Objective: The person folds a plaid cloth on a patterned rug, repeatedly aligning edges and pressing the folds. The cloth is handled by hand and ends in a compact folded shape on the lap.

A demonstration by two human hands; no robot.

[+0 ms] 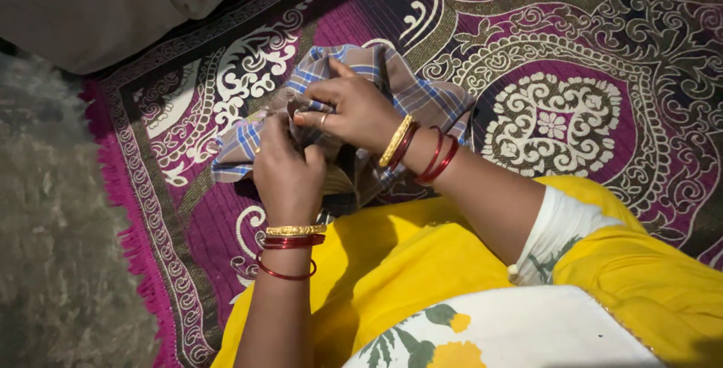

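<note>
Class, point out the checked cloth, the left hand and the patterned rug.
checked cloth [422, 97], head view, on its upper right fold
left hand [288, 176], head view, back of hand
patterned rug [553, 123], head view, on white flower medallion

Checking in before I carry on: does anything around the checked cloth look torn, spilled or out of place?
Nothing stands out. The checked cloth is bunched and creased on the patterned rug, but only because both hands are gathering it: the left hand and the right hand each pinch its folds. No tear, stain or spill shows.

cloth [422, 97]: blue, brown and white checked fabric
state: crumpled, partly folded
place: centre, on the patterned mat
</note>
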